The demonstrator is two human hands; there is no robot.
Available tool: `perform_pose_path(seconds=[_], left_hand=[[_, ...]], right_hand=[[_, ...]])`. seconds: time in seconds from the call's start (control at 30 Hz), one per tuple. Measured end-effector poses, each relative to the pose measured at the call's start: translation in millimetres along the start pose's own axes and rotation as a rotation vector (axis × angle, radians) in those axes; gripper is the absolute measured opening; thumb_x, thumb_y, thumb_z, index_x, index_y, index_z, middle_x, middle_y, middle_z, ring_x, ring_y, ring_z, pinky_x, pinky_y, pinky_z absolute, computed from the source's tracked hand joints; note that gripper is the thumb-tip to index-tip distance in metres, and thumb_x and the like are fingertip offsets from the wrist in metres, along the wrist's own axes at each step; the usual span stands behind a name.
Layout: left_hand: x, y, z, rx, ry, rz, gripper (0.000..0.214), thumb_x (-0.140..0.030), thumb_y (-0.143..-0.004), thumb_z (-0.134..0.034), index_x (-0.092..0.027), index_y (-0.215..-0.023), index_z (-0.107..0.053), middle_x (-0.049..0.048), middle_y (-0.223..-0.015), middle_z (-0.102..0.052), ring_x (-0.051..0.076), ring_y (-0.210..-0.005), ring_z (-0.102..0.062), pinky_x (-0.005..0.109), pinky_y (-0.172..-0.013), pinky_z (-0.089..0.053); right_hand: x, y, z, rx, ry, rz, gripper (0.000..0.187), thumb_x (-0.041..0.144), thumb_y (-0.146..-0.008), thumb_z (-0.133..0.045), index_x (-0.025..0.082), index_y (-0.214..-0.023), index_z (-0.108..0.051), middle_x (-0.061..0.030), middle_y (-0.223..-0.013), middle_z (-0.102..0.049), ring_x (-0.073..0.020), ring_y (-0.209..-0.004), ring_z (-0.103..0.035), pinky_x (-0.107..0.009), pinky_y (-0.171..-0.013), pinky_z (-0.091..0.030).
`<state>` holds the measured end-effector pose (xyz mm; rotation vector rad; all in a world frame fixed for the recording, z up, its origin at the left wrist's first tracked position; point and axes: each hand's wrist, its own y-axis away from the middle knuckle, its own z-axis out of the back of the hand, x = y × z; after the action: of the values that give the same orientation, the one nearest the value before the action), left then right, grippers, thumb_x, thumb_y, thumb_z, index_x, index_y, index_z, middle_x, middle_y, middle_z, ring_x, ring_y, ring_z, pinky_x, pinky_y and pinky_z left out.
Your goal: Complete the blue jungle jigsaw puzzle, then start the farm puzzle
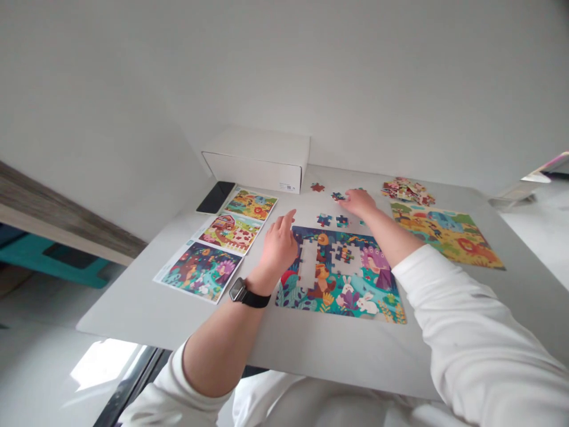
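Note:
A jigsaw puzzle [329,302] of forest animals lies partly assembled on the white table, with two gaps in its picture. My left hand [280,244] hovers or rests at its upper left corner, fingers extended, holding nothing; a black watch [249,293] is on that wrist. Beyond the puzzle, my right hand [359,203] reaches over loose pieces, its fingertips closed at a dark blue puzzle piece [338,196]. Nearer the puzzle lie two more loose pieces, a blue one [324,220] and another [342,221]. Some pieces are partly hidden by my right hand and forearm.
A reference sheet [217,246] with three pictures lies at left, beside a dark phone [216,197]. Behind stands a white box [258,163]. A reddish piece [317,187] lies near it. At right are a pile of pieces [406,191] and a finished savanna puzzle [448,234].

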<state>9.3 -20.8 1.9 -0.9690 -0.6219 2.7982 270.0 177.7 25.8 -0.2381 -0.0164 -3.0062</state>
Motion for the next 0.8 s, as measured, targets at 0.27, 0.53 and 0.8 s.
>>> perform_pose_path(seconds=[0.27,0.53,0.8], left_hand=[[7,-4,-2.8,-0.116,0.096,0.027,0.067,-0.003,-0.093,-0.049,-0.02,-0.157,-0.046,0.0184,-0.142,-0.062,0.03,-0.134,-0.064,0.05,-0.113,-0.056],[3,-5,0.2,-0.152,0.108,0.002,0.064,-0.009,-0.096,-0.052,-0.023,-0.158,-0.043,0.0179,-0.146,-0.059,0.027,-0.121,-0.068,0.051,-0.11,-0.058],[9,-8,-3.2,-0.16,0.106,0.015,0.065,-0.012,-0.095,-0.057,-0.024,-0.158,-0.043,0.0163,-0.144,-0.06,0.026,-0.122,-0.067,0.048,-0.11,-0.057]], right_hand=[[13,-8,-15,-0.042,-0.016,0.037,0.038,0.033,-0.098,-0.071,0.021,-0.133,-0.076,-0.0145,-0.137,-0.076,-0.032,-0.129,-0.069,-0.043,-0.111,-0.053],[22,-3,-16,-0.1,-0.039,0.011,0.059,0.05,-0.094,-0.076,0.018,-0.142,-0.067,-0.0193,-0.14,-0.073,-0.0365,-0.131,-0.067,-0.047,-0.11,-0.054],[40,-3,-19,-0.079,-0.058,0.091,0.049,0.03,-0.098,-0.069,0.018,-0.146,-0.065,-0.0164,-0.138,-0.075,-0.0311,-0.127,-0.07,-0.042,-0.11,-0.054]])
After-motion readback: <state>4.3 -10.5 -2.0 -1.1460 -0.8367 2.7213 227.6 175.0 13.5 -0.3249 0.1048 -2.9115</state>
